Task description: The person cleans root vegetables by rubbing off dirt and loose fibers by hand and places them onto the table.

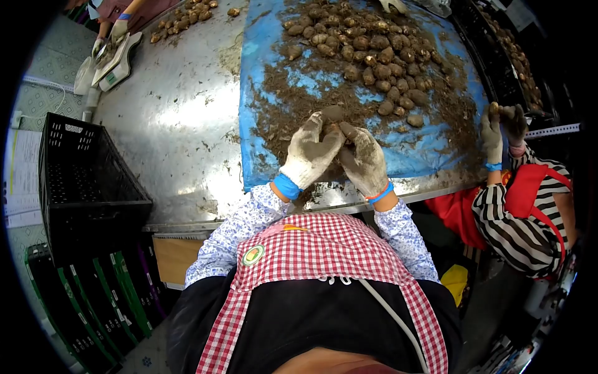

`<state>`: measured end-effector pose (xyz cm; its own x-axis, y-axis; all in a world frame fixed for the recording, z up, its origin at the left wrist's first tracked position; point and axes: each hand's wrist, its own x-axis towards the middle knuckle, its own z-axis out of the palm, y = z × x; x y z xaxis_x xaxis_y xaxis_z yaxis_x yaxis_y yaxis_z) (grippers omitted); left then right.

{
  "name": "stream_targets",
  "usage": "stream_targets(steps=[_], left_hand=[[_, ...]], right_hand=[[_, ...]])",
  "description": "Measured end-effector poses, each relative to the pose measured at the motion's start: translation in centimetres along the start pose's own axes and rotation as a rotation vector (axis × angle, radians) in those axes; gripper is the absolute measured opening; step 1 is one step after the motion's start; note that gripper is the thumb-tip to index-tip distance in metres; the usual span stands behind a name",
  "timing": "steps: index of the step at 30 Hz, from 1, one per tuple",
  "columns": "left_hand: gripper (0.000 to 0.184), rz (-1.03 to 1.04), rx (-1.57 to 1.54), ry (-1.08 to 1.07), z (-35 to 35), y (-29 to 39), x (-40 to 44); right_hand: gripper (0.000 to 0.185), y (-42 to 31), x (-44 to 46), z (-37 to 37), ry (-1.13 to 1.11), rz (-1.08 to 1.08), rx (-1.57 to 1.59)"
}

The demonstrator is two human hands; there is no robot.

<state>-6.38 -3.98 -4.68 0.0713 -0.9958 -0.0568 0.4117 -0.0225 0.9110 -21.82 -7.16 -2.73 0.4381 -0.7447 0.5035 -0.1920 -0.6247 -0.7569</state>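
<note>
My left hand, in a dirty white glove, is closed round a brown root tuber that shows at its fingertips. Close beside it, my right hand, in a similar soiled glove, has its fingers pressed together near the tuber; whether it grips anything is hidden. Both hands are over the near part of a blue sheet strewn with dark root debris. Beyond them lies a large pile of brown tubers.
A metal table extends left, with a scale and more tubers at its far end. Black crates stand left and at the far right. A co-worker in striped sleeves is at right; another works at upper left.
</note>
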Motion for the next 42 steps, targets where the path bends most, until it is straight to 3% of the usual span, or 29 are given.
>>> stream_targets(steps=[1, 3, 6, 7, 8, 9, 10, 11, 12, 13, 15, 17, 20, 23, 25, 26, 27, 30, 31, 34, 35, 38, 40, 42], left_hand=[[0.032, 0.077, 0.210, -0.005, 0.6, 1.2, 0.2], [0.033, 0.085, 0.182, -0.047, 0.5, 1.7, 0.5], [0.031, -0.096, -0.532, -0.059, -1.5, -0.2, 1.8], [0.029, -0.142, -0.761, 0.006, -2.3, -1.3, 2.3], [0.027, -0.186, -0.991, 0.073, -2.7, -1.8, 2.5], [0.026, 0.032, -0.170, -0.034, -3.2, -2.2, 2.6], [0.026, 0.263, 0.639, 0.046, -3.3, -1.8, 2.5], [0.027, -0.002, 0.414, 0.053, -1.4, 2.5, 1.9], [0.028, -0.263, 0.183, 0.061, -0.4, 4.8, 1.6], [0.029, -0.334, 0.085, 0.150, -0.4, 4.9, 1.8], [0.030, 0.008, 0.400, 0.014, -3.6, 2.4, 2.1], [0.033, -0.372, 0.223, 0.317, -3.7, 2.5, 2.8], [0.039, 0.026, 1.681, 0.282, -4.8, 1.6, 2.8], [0.035, -0.256, 0.659, 0.045, -3.7, 3.2, 2.6], [0.028, -0.441, 0.397, -0.113, -0.6, 6.3, 2.5], [0.028, -0.333, 0.278, -0.193, -0.6, 5.2, 1.4], [0.026, -0.223, 0.263, -0.140, -1.1, 3.5, 0.7], [0.027, -0.017, 0.408, -0.143, -0.3, 2.5, 1.2], [0.028, 0.033, 0.489, -0.166, 0.0, 2.7, 1.5], [0.034, -0.295, 0.314, 0.036, 0.1, 3.3, 2.3], [0.036, -0.172, 0.208, 0.021, -1.1, 2.8, 2.6], [0.036, -0.171, 0.367, 0.212, -4.8, 4.2, 5.0], [0.034, -0.217, 0.451, 0.361, -7.5, 5.7, 7.3], [0.032, -0.214, 0.238, 0.528, -12.4, 6.7, 11.6]], right_hand=[[0.042, 0.0, 0.2, 0.0, 0.002, 0.014, -0.011], [0.044, -0.3, 0.3, 0.1, 0.008, 0.044, -0.029], [0.039, 0.9, 1.1, -0.1, -0.092, -0.230, -0.397], [0.036, -0.8, 1.6, 0.4, -0.058, 0.402, 0.123], [0.036, -0.6, 1.5, 0.5, -0.076, 0.301, 0.055], [0.036, -0.3, 1.4, 0.6, -0.093, 0.197, -0.013], [0.035, 0.0, 1.4, 0.6, -0.110, 0.094, -0.080], [0.038, 0.1, 1.4, 0.2, -0.174, -0.060, -0.220], [0.039, -0.3, 1.6, 0.2, -0.159, 0.031, -0.056], [0.039, -1.0, 1.6, 0.2, -0.146, 0.121, 0.108], [0.040, -1.6, 1.8, 0.0, -0.125, 0.298, 0.293], [0.040, -1.6, 1.8, -0.4, -0.106, 0.473, 0.334], [0.039, 0.4, 0.8, -0.1, -0.039, 0.413, 0.312], [0.037, 0.6, 0.7, 0.1, -0.016, 0.333, 0.197], [0.034, -2.1, 2.1, -0.2, -0.099, 0.338, 0.271], [0.032, -3.1, 2.7, -0.3, -0.139, 0.341, 0.307], [0.025, 0.2, 0.9, 0.9, -0.031, 0.142, 0.120], [0.018, 1.9, 0.3, 1.0, -0.001, 0.059, -0.068], [0.011, 2.6, 0.4, 0.8, 0.058, -0.154, -0.321], [0.006, 4.3, -0.4, 0.1, 0.137, 0.205, -0.270], [0.013, 4.5, 0.2, -1.1, 0.220, 0.575, -0.051], [0.017, 12.9, -1.5, -4.8, 0.236, 0.191, -0.336], [0.032, 12.5, 0.4, -6.8, 0.007, 0.292, -0.779], [0.043, 13.1, 2.2, -7.3, -0.078, 0.374, -0.941]])
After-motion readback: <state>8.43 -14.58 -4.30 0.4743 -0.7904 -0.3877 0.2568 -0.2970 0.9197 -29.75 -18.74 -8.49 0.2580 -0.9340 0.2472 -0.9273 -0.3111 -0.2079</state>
